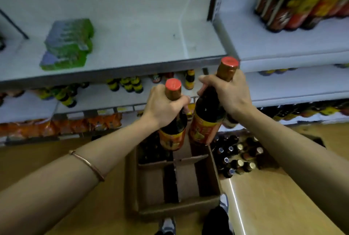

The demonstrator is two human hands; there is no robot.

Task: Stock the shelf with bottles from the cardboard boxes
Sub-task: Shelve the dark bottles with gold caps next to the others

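Note:
My left hand grips the neck of a dark bottle with a red cap and a red-yellow label. My right hand grips the neck of a second, like bottle, held slightly higher and tilted. Both bottles hang above an open cardboard box on the floor, which has cardboard dividers and a few dark bottles left in its far cells. In front of me the white shelf is mostly bare.
A green shrink-wrapped pack lies on the shelf's left part. Like bottles stand on the neighbouring shelf at upper right. Several small capped bottles stand on the floor right of the box. Lower shelves hold small bottles and orange packets.

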